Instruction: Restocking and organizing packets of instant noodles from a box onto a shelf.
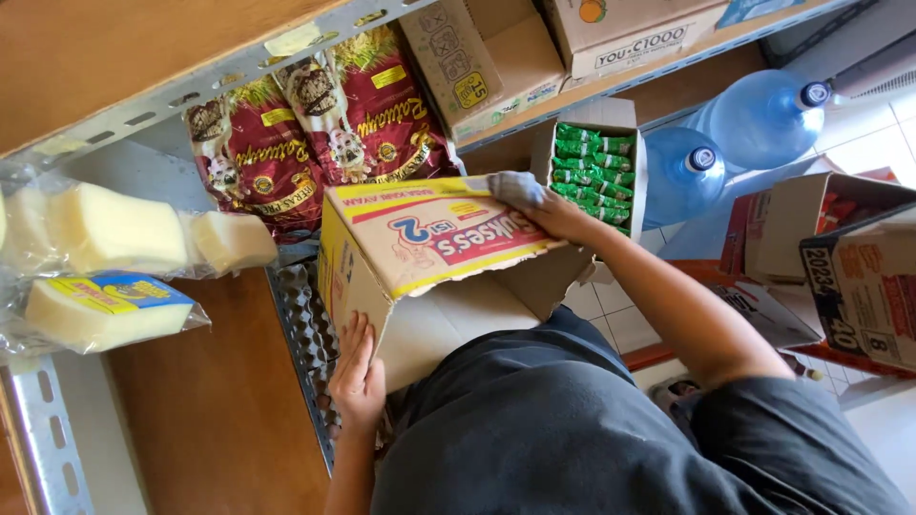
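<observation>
- Dark grey shirt fills the bottom of the view, closest to the camera.
- Yellow-and-red cardboard box sits tilted in front of the torso, against the edge of the metal shelf; flaps open on the near side.
- Left hand lies flat on the box's lower left side, fingers together and pointing up along the cardboard.
- Right hand is at the box's top right corner, fingers closed on a grey cloth pressed to the box top.
- Maroon rice bags lie on the shelf just behind the box.
- Wrapped pale yellow blocks lie at left, w/ one in a blue-and-yellow label below them.
- Open carton of green packets stands right of the box; blue water jugs beyond it.
- More open cartons on the floor at far right.
</observation>
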